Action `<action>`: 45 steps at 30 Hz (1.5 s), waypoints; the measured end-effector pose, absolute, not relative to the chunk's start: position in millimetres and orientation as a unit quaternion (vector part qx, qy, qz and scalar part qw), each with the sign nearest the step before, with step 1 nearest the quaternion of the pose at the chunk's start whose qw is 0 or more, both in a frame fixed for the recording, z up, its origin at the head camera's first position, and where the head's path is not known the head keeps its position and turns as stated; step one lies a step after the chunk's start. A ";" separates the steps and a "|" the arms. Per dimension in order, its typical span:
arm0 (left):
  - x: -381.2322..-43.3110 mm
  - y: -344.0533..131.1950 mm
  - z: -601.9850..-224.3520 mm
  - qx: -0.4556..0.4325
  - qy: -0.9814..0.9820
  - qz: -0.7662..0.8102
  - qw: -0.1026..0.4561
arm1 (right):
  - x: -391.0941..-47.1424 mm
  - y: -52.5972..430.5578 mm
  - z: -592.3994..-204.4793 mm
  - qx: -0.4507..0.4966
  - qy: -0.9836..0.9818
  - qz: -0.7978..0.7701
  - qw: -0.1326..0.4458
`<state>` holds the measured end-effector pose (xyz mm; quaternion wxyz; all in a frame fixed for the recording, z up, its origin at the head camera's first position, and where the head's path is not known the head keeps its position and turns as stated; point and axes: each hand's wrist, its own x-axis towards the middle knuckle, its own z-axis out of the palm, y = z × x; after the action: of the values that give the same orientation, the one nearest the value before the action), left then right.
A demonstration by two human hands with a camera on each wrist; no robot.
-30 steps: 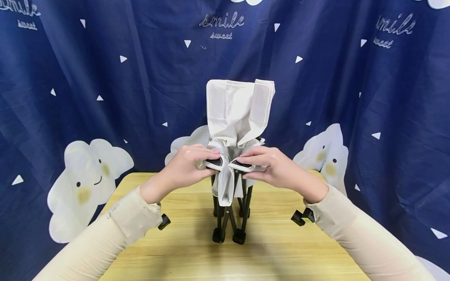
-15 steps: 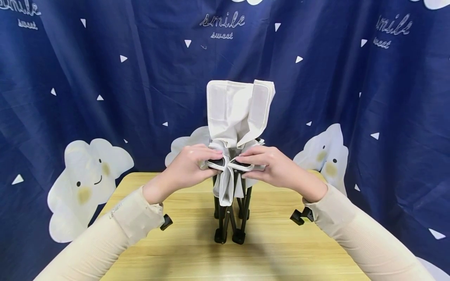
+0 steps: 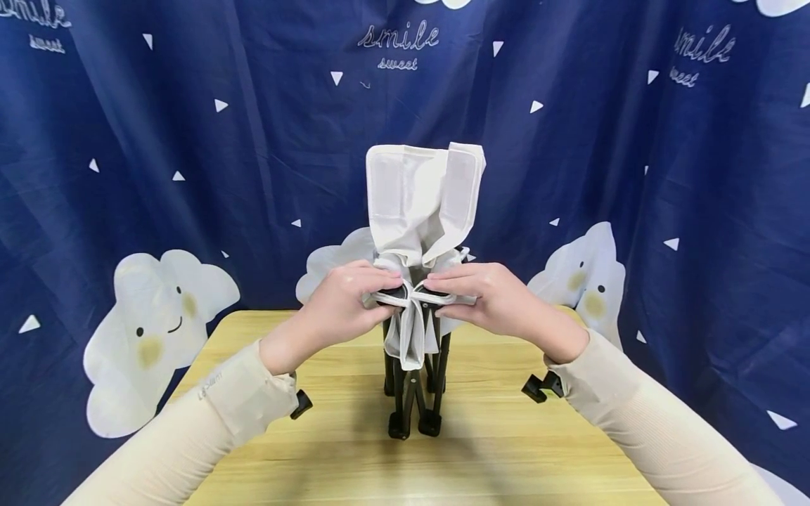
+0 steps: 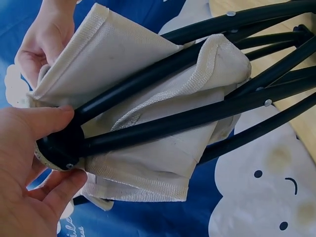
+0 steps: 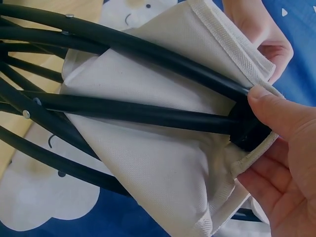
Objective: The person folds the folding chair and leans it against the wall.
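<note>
White fabric (image 3: 413,344) edges the black corner caps (image 3: 395,292) that my left hand (image 3: 342,299) and right hand (image 3: 490,299) each pinch, thumb beneath, the corners just beside each other. Neither hand is nearer: the folded frame (image 3: 411,393) stands between them, long axis upright, legs dropping to the wooden table (image 3: 316,457), a pale flap (image 3: 420,190) rising beyond.

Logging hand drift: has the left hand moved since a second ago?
Yes, slightly: in the head view the left hand has shifted right, toward the right hand, judged against the curtain.
</note>
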<state>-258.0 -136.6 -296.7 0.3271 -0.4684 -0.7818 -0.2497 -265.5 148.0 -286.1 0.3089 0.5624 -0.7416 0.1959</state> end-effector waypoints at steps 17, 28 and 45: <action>-259.4 -130.1 -297.7 -0.476 -0.769 -0.218 0.366 | -277.5 152.6 -290.7 0.600 -0.704 0.234 0.299; -262.0 -131.6 -299.0 -0.483 -0.768 -0.208 0.366 | -279.7 153.3 -291.9 0.604 -0.700 0.227 0.307; -263.8 -140.1 -301.8 -0.491 -0.770 -0.219 0.342 | -278.4 154.5 -295.7 0.587 -0.700 0.242 0.326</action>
<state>-263.8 -140.1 -301.8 0.3424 -0.4913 -0.7703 -0.2191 -278.4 154.5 -295.7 0.3262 0.5874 -0.7000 0.2420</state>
